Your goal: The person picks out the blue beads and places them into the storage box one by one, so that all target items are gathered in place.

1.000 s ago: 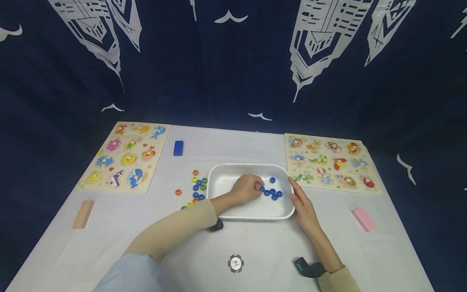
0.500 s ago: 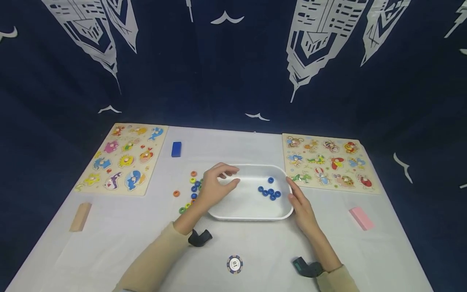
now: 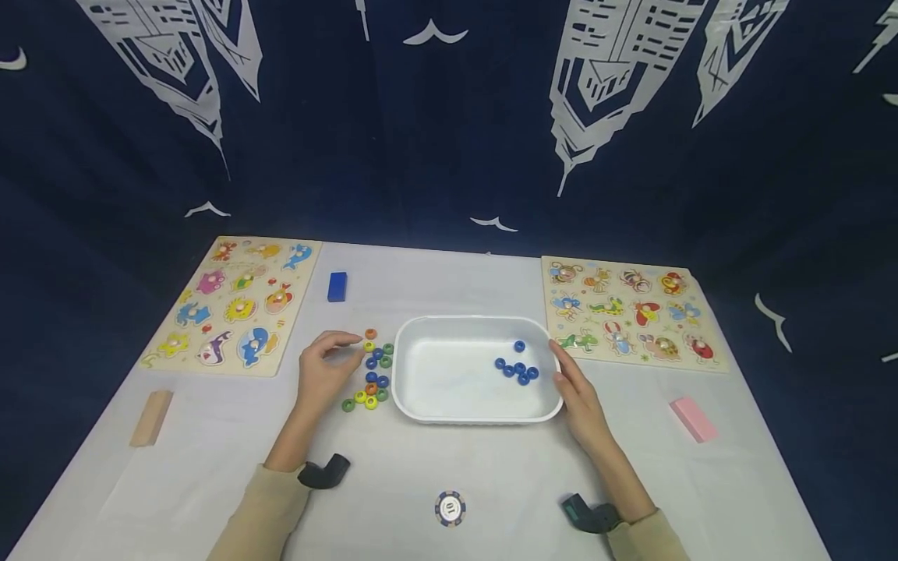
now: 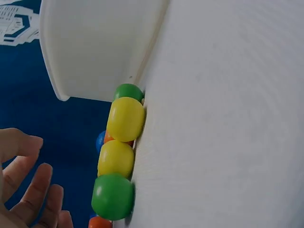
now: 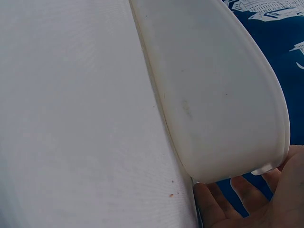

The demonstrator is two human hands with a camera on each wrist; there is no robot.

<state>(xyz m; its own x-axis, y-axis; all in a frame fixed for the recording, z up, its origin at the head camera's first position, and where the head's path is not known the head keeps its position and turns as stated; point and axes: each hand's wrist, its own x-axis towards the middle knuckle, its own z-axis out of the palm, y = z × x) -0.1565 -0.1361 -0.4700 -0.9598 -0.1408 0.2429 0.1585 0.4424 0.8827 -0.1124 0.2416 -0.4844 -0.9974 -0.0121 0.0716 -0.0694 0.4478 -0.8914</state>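
In the head view my left hand (image 3: 326,374) hovers just left of a loose cluster of beads, fingers loosely bent and thumb apart, holding nothing. Among them are a blue bead (image 3: 371,376), an orange bead (image 3: 371,333) and a green bead (image 3: 348,405). The left wrist view shows a yellow bead (image 4: 126,118) beside the fingers (image 4: 35,192). A white tray (image 3: 449,413) stands to the right of the cluster, with several blue beads (image 3: 519,368) in its right half. My right hand (image 3: 588,405) rests against the tray's right end, its fairly straight fingers touching the rim.
Wooden picture puzzles lie at back left (image 3: 241,309) and back right (image 3: 631,312). Around the table are a blue block (image 3: 337,287), a tan wooden block (image 3: 150,418), a pink block (image 3: 694,420) and, in front of the tray, a poker chip (image 3: 450,508).
My left hand has left the blue beads inside the tray, loosened its fingers and moved left to the bead cluster, covering a lone orange bead. The right hand stays at the tray's end.
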